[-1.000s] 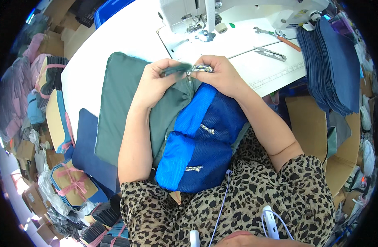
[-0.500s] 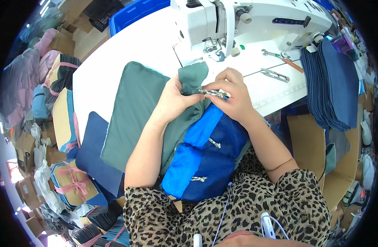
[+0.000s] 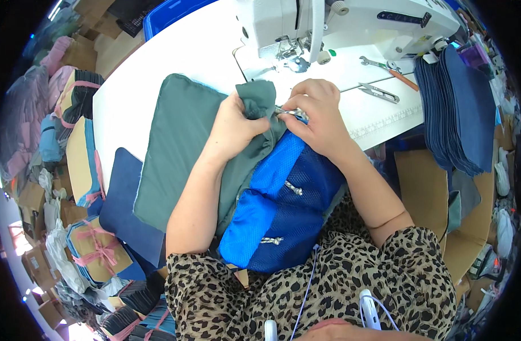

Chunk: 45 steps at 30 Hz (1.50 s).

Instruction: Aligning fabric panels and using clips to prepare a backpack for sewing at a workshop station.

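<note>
My left hand (image 3: pixel 232 128) is closed on the bunched top of a dark green fabric panel (image 3: pixel 178 153), its thumb pressed over the folds. Close beside it, my right hand (image 3: pixel 320 116) pinches a patterned cord (image 3: pixel 294 113) at the fabric's edge. Below the hands a bright and dark blue mesh pouch piece (image 3: pixel 297 219) lies over my lap, joined along or overlapping the green fabric; which one I cannot tell. Two short cord pulls of the same pattern, an upper cord pull (image 3: pixel 293 188) and a lower cord pull (image 3: pixel 271 241), stick out of the pouch.
A white sewing machine (image 3: pixel 351 31) stands on the white table (image 3: pixel 130 91) beyond my hands. Right of it lie thread snips (image 3: pixel 379 92) and an orange-handled tool (image 3: pixel 405 80). Stacked navy panels (image 3: pixel 459 113) hang at the right, above an open carton (image 3: pixel 422 199). Tied bundles (image 3: pixel 101 253) sit at left.
My left hand has drawn slightly left, away from the cord, and now grips the green folds. My right hand keeps its pinch on the cord. The whole view has shifted a little.
</note>
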### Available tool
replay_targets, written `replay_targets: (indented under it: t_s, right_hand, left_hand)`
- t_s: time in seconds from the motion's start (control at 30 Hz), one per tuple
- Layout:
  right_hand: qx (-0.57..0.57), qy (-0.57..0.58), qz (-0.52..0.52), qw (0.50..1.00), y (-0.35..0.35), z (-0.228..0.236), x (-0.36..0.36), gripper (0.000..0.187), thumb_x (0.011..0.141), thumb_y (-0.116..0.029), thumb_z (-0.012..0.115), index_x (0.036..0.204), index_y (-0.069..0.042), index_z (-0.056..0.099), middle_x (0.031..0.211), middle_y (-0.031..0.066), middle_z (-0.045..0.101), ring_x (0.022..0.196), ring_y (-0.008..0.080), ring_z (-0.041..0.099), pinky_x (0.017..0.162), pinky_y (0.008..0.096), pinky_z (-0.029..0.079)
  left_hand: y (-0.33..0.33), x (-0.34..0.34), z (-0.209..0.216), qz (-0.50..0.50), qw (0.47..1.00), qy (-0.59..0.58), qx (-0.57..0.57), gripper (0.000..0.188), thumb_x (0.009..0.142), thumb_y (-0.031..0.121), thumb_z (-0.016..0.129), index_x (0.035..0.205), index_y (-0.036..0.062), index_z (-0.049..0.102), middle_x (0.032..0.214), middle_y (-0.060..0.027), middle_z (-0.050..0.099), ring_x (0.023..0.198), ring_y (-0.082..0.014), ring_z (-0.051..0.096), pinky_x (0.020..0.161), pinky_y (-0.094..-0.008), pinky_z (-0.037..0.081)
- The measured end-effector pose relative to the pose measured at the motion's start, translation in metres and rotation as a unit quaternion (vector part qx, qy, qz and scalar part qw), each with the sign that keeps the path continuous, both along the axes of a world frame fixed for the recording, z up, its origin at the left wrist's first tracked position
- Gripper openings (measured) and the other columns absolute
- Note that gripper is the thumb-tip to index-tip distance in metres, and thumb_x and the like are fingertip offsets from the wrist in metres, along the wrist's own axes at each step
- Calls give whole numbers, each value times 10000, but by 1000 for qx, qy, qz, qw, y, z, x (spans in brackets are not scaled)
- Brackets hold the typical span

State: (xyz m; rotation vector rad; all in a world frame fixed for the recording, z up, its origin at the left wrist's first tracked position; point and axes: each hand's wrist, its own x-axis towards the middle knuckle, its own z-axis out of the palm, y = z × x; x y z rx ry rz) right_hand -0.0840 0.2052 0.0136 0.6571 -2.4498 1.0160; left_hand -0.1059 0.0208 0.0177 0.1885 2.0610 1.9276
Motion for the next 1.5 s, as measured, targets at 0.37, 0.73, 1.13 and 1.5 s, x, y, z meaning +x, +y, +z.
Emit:
replay_targets:
  t_s: [0.37, 0.73, 1.13, 1.5]
  right_hand:
    - [-34, 3, 6, 999, 3, -7, -1, 77, 724, -144, 655, 785, -149, 609, 881, -7, 569, 869, 187, 531, 868, 398, 317]
    - [-41, -11, 82, 996, 1, -9, -3, 192, 722, -146, 678, 912, -170, 670, 951, -2, 568, 894, 200, 509, 825, 341, 337]
    - [-235, -84, 84, 965, 3, 11, -4, 160, 766, -5, 596, 916, -24, 649, 858, 87, 612, 800, 212, 594, 729, 286, 457]
    - [-175, -152, 109, 967, -7, 20, -11, 170, 788, -28, 599, 952, -24, 642, 818, 81, 637, 761, 181, 624, 681, 268, 484]
  left_hand:
    - [3, 2, 7, -10, 1000, -2, -14, 373, 683, -25, 696, 1015, 24, 534, 834, -32, 608, 786, -101, 582, 725, -239, 458]
    - [-4, -3, -4, -9, 998, -47, 37, 369, 694, -39, 691, 1017, 4, 520, 831, -52, 622, 783, -119, 604, 723, -245, 469]
    - [-11, -5, -2, -67, 984, -98, 136, 166, 761, -12, 658, 917, 13, 606, 836, -66, 628, 783, -148, 600, 736, -264, 478]
    - [-12, -7, -2, -67, 975, -82, 194, 325, 731, -69, 616, 1039, 4, 536, 854, -101, 626, 784, -179, 615, 723, -278, 487]
